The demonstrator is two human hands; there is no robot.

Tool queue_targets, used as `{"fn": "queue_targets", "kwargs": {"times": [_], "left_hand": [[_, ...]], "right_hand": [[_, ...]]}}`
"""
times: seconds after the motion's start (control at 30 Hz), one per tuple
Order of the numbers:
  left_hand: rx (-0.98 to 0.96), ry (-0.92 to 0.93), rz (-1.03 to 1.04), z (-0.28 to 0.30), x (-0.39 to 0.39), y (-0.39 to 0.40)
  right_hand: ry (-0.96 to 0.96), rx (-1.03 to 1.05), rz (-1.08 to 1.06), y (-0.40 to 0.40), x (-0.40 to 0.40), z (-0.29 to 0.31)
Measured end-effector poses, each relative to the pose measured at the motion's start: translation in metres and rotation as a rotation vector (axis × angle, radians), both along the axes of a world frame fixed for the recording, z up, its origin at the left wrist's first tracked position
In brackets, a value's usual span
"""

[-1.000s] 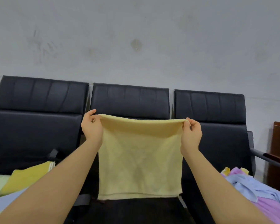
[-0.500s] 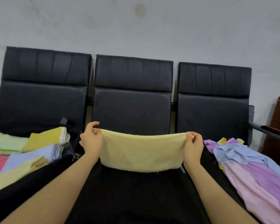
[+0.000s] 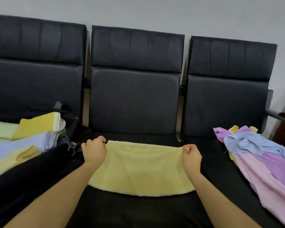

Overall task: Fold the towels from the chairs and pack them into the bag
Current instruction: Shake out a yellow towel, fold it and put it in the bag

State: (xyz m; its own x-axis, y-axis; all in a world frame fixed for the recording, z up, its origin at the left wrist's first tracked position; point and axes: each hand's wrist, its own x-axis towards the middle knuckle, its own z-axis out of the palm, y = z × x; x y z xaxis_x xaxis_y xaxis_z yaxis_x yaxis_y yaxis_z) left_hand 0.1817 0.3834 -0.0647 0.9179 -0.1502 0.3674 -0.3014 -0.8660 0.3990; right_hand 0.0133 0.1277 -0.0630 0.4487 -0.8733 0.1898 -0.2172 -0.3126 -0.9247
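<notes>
The yellow towel (image 3: 141,168) lies spread across the middle chair seat (image 3: 138,209), and we pinch its two far corners, left hand (image 3: 94,149) and right hand (image 3: 191,156). Uneven pulling could skew it and spoil the fold. It looks soft, pale and already doubled. Left of the towel sit folded towels (image 3: 31,134); right of it, an unfolded heap (image 3: 260,155).
</notes>
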Motion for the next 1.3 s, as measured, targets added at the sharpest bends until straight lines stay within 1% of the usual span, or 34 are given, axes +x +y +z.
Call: {"fn": "queue_targets", "kwargs": {"times": [0.13, 0.27, 0.43, 0.47, 0.53, 0.6, 0.67, 0.73, 0.77, 0.8, 0.87, 0.93, 1.0, 1.07, 1.3], "left_hand": [[0.019, -0.112, -0.047, -0.008, 0.029, -0.017], [0.021, -0.144, -0.090, -0.010, 0.056, -0.037], [-0.044, -0.107, -0.120, -0.019, 0.080, -0.057], [-0.045, -0.086, -0.116, -0.021, 0.082, -0.060], [0.012, -0.061, -0.103, -0.026, 0.084, -0.063], [0.084, -0.067, -0.113, -0.035, 0.081, -0.066], [0.091, -0.112, -0.190, -0.043, 0.072, -0.067], [0.130, -0.175, -0.290, -0.049, 0.061, -0.065], [0.188, -0.181, -0.324, -0.051, 0.054, -0.062], [0.256, -0.153, -0.346, -0.051, 0.047, -0.058], [0.383, -0.033, -0.366, -0.056, 0.036, -0.049], [0.512, 0.106, -0.377, -0.059, 0.030, -0.038], [0.577, 0.165, -0.395, -0.065, 0.020, -0.026], [0.583, 0.189, -0.401, -0.071, 0.008, -0.016], [0.595, 0.264, -0.415, -0.080, -0.034, 0.006]], "right_hand": [[-0.005, -0.048, -0.024, -0.013, 0.024, -0.002], [0.053, -0.078, -0.062, -0.029, 0.046, -0.003], [0.128, -0.088, -0.096, -0.043, 0.067, -0.014], [0.144, -0.089, -0.099, -0.044, 0.070, -0.016], [0.187, -0.113, -0.093, -0.045, 0.073, -0.021], [0.283, -0.255, -0.064, -0.045, 0.074, -0.029], [0.405, -0.502, -0.029, -0.041, 0.073, -0.038], [0.445, -0.745, 0.052, -0.033, 0.071, -0.045], [0.459, -0.824, 0.113, -0.028, 0.070, -0.046], [0.500, -0.854, 0.210, -0.022, 0.068, -0.046], [0.619, -0.838, 0.427, -0.013, 0.060, -0.048], [0.771, -0.828, 0.544, -0.010, 0.051, -0.052], [0.880, -0.850, 0.598, -0.005, 0.039, -0.054], [0.960, -0.869, 0.621, -0.001, 0.028, -0.058], [1.070, -0.872, 0.674, 0.021, -0.009, -0.058]]}}
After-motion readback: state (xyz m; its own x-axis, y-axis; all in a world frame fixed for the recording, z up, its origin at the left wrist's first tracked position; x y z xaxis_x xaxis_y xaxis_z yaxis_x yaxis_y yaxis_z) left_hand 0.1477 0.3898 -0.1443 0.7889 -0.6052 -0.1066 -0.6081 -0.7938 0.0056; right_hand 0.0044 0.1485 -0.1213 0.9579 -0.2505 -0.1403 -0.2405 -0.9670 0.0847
